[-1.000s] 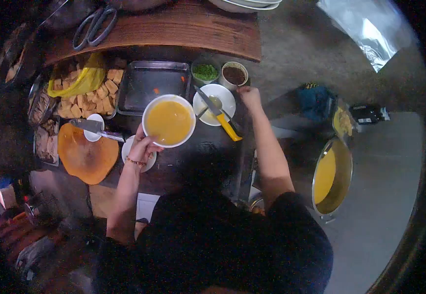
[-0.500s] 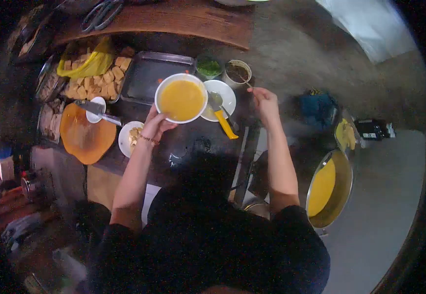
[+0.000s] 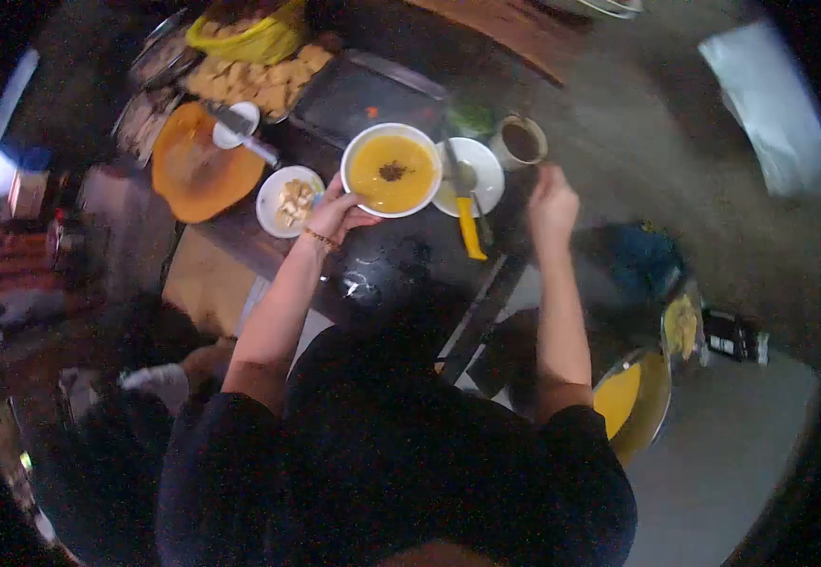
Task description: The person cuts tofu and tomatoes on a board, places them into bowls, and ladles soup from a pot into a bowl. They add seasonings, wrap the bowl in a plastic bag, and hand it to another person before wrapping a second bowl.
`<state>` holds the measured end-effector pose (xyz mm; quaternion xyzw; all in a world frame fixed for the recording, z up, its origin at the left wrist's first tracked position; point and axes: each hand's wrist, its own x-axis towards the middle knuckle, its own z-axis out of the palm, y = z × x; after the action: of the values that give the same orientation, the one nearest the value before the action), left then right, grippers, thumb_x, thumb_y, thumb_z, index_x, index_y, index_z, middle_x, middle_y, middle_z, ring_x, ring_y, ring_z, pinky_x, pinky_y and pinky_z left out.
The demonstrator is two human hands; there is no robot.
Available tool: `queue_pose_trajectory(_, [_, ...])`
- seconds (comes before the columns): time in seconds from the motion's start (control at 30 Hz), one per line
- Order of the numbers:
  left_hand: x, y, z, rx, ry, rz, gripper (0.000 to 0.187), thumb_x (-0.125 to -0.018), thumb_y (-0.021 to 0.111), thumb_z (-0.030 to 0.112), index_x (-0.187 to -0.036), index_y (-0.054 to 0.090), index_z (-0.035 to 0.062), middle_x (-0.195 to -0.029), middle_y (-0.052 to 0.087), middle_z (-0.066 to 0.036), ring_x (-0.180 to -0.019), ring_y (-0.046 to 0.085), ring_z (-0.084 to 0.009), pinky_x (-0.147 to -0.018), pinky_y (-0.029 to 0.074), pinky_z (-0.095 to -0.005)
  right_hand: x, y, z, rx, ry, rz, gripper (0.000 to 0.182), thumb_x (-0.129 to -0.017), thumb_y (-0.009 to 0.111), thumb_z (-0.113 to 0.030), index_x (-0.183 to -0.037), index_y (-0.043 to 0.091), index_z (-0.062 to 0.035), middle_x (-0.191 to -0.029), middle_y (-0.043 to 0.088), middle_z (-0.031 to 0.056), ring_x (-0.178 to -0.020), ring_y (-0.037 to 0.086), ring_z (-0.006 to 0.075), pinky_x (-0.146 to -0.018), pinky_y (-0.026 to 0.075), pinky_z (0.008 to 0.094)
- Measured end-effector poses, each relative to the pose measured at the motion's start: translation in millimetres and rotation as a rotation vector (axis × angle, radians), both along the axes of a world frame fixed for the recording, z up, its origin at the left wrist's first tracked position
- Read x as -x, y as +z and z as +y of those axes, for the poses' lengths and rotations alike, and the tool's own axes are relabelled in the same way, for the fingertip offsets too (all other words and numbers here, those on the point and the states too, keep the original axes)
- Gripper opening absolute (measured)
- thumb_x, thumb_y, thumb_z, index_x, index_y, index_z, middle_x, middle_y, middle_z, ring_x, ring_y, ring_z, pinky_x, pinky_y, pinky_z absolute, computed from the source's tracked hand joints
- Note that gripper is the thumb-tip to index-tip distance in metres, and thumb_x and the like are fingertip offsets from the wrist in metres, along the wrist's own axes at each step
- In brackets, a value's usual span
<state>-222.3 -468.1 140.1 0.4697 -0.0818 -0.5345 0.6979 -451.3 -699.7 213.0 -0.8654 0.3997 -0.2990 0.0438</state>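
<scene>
left hand [image 3: 335, 213]: grips near rim of the soup bowl [image 3: 392, 170], thumb over the edge
soup bowl: over the dark counter [image 3: 382, 269], between snack plate [image 3: 289, 198] and knife plate [image 3: 472, 175]; dark garnish in the middle
right hand [image 3: 552, 200]: closed, at counter's right edge just below the sauce cup [image 3: 521, 142]; what it pinches is too small to tell
room: bare counter in front of the bowl; floor open to the right
cut off: tofu tray [image 3: 259, 80], wooden board [image 3: 514, 28] at top
around: orange board [image 3: 198, 170], empty tray [image 3: 363, 94], yellow-handled knife [image 3: 467, 213], pot [image 3: 632, 402] low right
</scene>
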Motion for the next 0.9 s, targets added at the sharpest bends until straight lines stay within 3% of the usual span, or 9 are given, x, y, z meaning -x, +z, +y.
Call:
queue_pose_trajectory(0.3, [18, 23, 146, -0.011, 0.345, 0.087, 0.055, -0.078, 0.051, 0.004, -0.128, 0.028, 0.0080, -0.110, 0.052, -0.014, -0.081, 0.062, -0.0247, -0.060, 0.057, -0.0298, -18, -76, -62, -0.505, -0.165, 0.156, 0.027, -0.081, 0.048, -0.025, -0.090, 0.059, -0.0022, -0.087, 0.059, 0.0245, -0.084, 0.057, 0.0397, -0.073, 0.045, 0.0453])
queue_pose_trajectory(0.37, [11, 31, 190, -0.045, 0.414, 0.061, 0.051, -0.077, 0.051, 0.004, -0.125, 0.031, 0.0070, -0.108, 0.052, -0.014, -0.080, 0.062, -0.0238, -0.058, 0.057, -0.0296, -20, -67, -54, -0.439, -0.227, 0.238, 0.029, -0.082, 0.049, -0.028, -0.090, 0.059, -0.0019, -0.091, 0.058, 0.0236, -0.087, 0.055, 0.0398, -0.074, 0.044, 0.0458])
queue_pose_trajectory(0.4, [8, 37, 211, -0.088, 0.497, 0.052, 0.049, -0.077, 0.051, 0.004, -0.123, 0.033, 0.0069, -0.107, 0.053, -0.014, -0.079, 0.062, -0.0232, -0.057, 0.057, -0.0290, -25, -63, -43, -0.054, -0.267, 0.337, 0.029, -0.082, 0.050, -0.028, -0.088, 0.058, -0.0016, -0.088, 0.057, 0.0201, -0.083, 0.055, 0.0382, -0.072, 0.043, 0.0473])
queue_pose_trajectory(0.5, [-7, 55, 269, -0.097, 0.688, 0.029, 0.044, -0.077, 0.051, 0.005, -0.119, 0.037, 0.0071, -0.102, 0.055, -0.012, -0.074, 0.063, -0.0209, -0.055, 0.056, -0.0255, -51, -25, 15, 0.240, -0.109, 0.156, 0.025, -0.082, 0.051, -0.025, -0.091, 0.055, -0.0022, -0.088, 0.056, 0.0188, -0.088, 0.053, 0.0366, -0.070, 0.042, 0.0458])
queue_pose_trajectory(0.57, [-25, 59, 309, -0.128, 0.810, 0.035, 0.043, -0.077, 0.052, 0.006, -0.118, 0.039, 0.0084, -0.097, 0.056, -0.011, -0.070, 0.062, -0.0195, -0.053, 0.055, -0.0230, -71, -56, 48, 0.123, 0.314, 0.079, 0.025, -0.082, 0.052, -0.024, -0.096, 0.052, -0.0027, -0.087, 0.057, 0.0173, -0.085, 0.054, 0.0360, -0.068, 0.042, 0.0442])
queue_pose_trajectory(0.63, [-55, 64, 343, -0.106, 0.846, 0.016, 0.042, -0.077, 0.053, 0.008, -0.117, 0.040, 0.0098, -0.096, 0.057, -0.010, -0.067, 0.062, -0.0187, -0.054, 0.054, -0.0224, -105, -79, 117, -0.507, 0.447, 0.099, 0.030, -0.084, 0.052, -0.027, -0.101, 0.049, -0.0029, -0.082, 0.059, 0.0149, -0.078, 0.057, 0.0318, -0.065, 0.043, 0.0414])
queue_pose_trajectory(0.73, [-105, 76, 387, -0.070, 1.042, 0.035, 0.041, -0.076, 0.056, 0.008, -0.114, 0.042, 0.0105, -0.096, 0.056, -0.010, -0.067, 0.061, -0.0196, -0.057, 0.055, -0.0224, -158, -151, 187, -0.795, 0.416, 0.056, 0.033, -0.085, 0.050, -0.032, -0.104, 0.046, -0.0046, -0.072, 0.059, 0.0128, -0.062, 0.059, 0.0251, -0.054, 0.045, 0.0365])
queue_pose_trajectory(0.8, [-147, 85, 411, -0.012, 1.088, -0.010, 0.042, -0.076, 0.056, 0.008, -0.115, 0.042, 0.0102, -0.096, 0.055, -0.011, -0.068, 0.061, -0.0207, -0.057, 0.055, -0.0225, -192, -166, 217, -1.506, 0.205, -0.063, 0.038, -0.086, 0.050, -0.036, -0.106, 0.043, -0.0047, -0.065, 0.058, 0.0099, -0.047, 0.056, 0.0174, -0.040, 0.043, 0.0294])
queue_pose_trajectory(0.9, [-228, 91, 464, 0.043, 1.072, -0.053, 0.043, -0.075, 0.057, 0.006, -0.115, 0.042, 0.0094, -0.099, 0.053, -0.013, -0.074, 0.060, -0.0231, -0.060, 0.056, -0.0239, -214, -185, 246, -1.525, 0.245, -0.252, 0.033, -0.088, 0.047, -0.030, -0.105, 0.043, -0.0025, -0.062, 0.056, 0.0101, -0.042, 0.053, 0.0153, -0.034, 0.041, 0.0261])
